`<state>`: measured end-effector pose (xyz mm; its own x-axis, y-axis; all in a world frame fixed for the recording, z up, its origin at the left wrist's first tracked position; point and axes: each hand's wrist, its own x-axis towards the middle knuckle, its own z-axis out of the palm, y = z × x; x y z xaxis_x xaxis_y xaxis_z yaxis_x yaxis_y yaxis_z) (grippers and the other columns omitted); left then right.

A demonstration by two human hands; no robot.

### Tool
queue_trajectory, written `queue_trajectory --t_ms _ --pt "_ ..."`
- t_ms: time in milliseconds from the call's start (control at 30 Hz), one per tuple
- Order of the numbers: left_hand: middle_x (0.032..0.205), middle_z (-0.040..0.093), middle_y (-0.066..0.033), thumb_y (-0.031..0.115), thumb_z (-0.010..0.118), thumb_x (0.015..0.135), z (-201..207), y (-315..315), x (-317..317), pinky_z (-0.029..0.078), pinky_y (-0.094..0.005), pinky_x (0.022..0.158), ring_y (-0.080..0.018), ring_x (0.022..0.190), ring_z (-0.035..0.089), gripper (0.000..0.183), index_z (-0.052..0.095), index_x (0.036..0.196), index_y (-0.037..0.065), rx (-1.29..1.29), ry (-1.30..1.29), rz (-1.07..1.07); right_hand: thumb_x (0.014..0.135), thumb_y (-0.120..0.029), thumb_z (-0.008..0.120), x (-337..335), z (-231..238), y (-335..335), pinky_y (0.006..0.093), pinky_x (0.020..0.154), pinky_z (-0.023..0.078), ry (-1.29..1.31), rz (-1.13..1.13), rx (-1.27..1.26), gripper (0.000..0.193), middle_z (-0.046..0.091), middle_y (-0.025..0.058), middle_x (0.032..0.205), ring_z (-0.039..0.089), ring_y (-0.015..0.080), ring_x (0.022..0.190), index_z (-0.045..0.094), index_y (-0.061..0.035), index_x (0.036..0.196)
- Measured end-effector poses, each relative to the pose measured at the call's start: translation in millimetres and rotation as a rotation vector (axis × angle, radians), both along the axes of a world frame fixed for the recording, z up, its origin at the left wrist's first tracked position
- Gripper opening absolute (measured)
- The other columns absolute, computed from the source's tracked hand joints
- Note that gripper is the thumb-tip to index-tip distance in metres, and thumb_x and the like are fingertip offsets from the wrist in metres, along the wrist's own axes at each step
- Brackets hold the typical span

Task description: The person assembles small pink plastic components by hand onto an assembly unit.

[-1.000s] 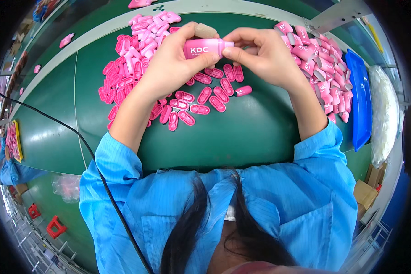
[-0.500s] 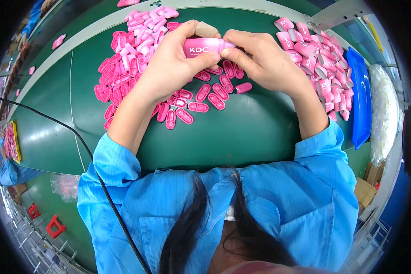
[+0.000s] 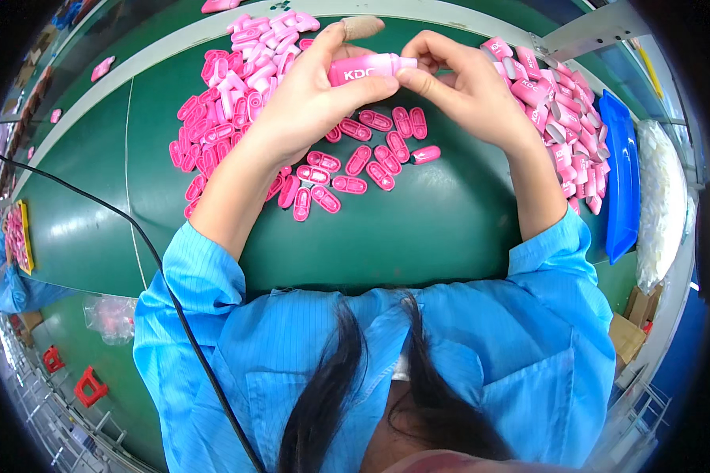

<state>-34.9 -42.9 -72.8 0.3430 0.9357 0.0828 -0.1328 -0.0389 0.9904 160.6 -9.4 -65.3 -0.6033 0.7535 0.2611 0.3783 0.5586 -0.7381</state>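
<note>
Pink casing (image 3: 371,68) is gripped by both the left hand (image 3: 312,102) and right hand (image 3: 465,91), closed round it, and has been raised slightly off the green bench (image 3: 450,229); fitting seems underway.

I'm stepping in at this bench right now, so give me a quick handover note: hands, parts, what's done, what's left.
Left hand: grips the pink case above the green mat.
Right hand: fingertips pinch the case's right end.
Parts: small pink caps spread under the hands; pink piles to the left and right; blue tray far right.
Done: one case in hand.
Left: both piles look large; finished count cannot be told.
</note>
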Motion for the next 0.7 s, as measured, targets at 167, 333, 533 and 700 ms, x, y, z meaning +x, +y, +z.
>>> queue_trajectory --t_ms 167,333,533,700 --pt "0.112 0.046 -0.0154 0.017 0.066 0.074 -1.5 5.0 -3.1 0.046 -0.0299 0.079 -0.0246 0.095 0.054 0.061 0.038 0.126 0.003 0.574 0.457 0.428 0.086 -0.029 0.057 4.4 4.6 24.4 0.0154 0.043 0.03 -0.003 -0.204 -0.483 0.023 0.052 -0.0027 0.062 0.047 0.0009 0.055 0.058 -0.0069 0.083" --pt "0.088 0.06 -0.012 0.009 0.062 0.071 17.3 -8.9 3.5 0.044 -0.0378 0.083 -0.0316 0.091 0.053 0.021 0.064 0.091 0.002 0.66 0.735 0.017 0.084 -0.019 0.056 14.0 9.0 83.8 0.0219 0.043 0.04 0.195 -0.47 -0.561 0.024 0.061 0.0077 0.068 0.053 0.0099 0.051 0.063 0.0035 0.082" --pt "0.086 0.06 -0.0102 0.009 0.063 0.072 6.0 -17.2 14.3 0.044 -0.0374 0.081 -0.0277 0.089 0.054 0.017 0.065 0.088 0.004 0.846 1.041 0.051 0.085 -0.016 0.055 57.1 12.3 101.4 0.0195 0.043 0.037 0.169 -0.473 -0.383 0.02 0.059 0.005 0.067 0.051 0.008 0.052 0.061 0.0021 0.081" --pt "0.082 0.061 -0.0102 0.01 0.064 0.073 7.8 -15.6 19.7 0.046 -0.0354 0.077 -0.027 0.08 0.056 0.021 0.058 0.092 0.002 0.791 0.951 0.106 0.08 -0.026 0.061 101.1 14.9 46.2 0.0276 0.057 0.046 -0.485 -0.454 0.189 0.028 0.061 0.0071 0.072 0.059 0.0154 0.065 0.06 -0.0027 0.097"
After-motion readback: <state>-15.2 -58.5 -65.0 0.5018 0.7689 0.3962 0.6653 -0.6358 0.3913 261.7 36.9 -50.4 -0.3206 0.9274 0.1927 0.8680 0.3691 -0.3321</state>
